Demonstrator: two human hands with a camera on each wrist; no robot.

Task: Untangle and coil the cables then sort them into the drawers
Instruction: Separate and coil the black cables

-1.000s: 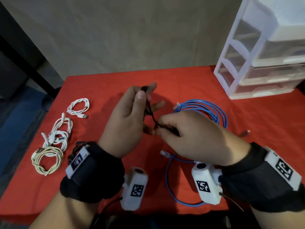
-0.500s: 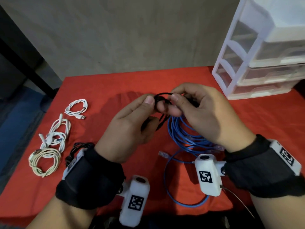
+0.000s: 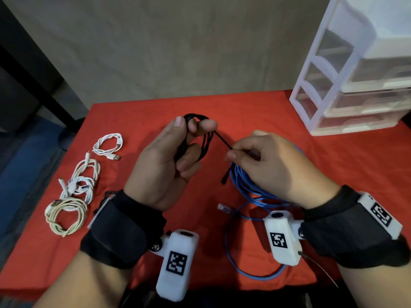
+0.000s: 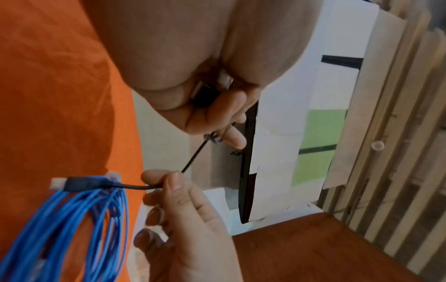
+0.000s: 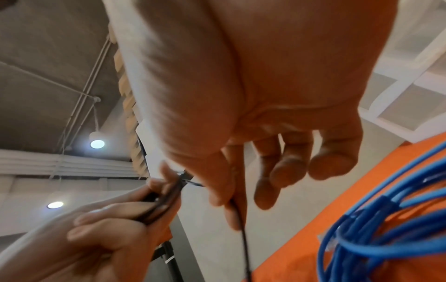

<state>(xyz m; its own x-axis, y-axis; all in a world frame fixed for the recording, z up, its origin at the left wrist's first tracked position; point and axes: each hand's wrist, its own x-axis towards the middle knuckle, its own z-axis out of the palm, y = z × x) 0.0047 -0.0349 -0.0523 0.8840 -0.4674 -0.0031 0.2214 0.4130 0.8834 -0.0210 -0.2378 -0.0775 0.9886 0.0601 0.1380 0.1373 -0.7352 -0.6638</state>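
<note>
Since half a second ago your hands have drawn apart: then they met over the black cable [image 3: 201, 138] at centre, now your left hand [image 3: 164, 165] sits up and left, your right hand [image 3: 270, 165] down and right, with one taut strand running between them. The blue cable [image 3: 249, 192] shows more than before, below your right hand.

The tabletop [image 3: 255, 112] wears a red cloth. At its left side lie three coiled cables in a row: a small white cable [image 3: 108, 147] farthest from you, a white bundle [image 3: 81, 181] in the middle, a cream coil [image 3: 65, 215] nearest. A clear plastic drawer unit [image 3: 355, 85] stands at the far right corner. A plain tan wall stands behind; dark floor off the left edge.

Left grip: thumb and fingers curled around the black loops, held above the tabletop. Right grip: thumb and forefinger pinching the free strand near its end; the plug dangles below, just over the blue cable, which rests loosely coiled on the cloth, one clear connector [image 3: 223, 207] lying toward you.
</note>
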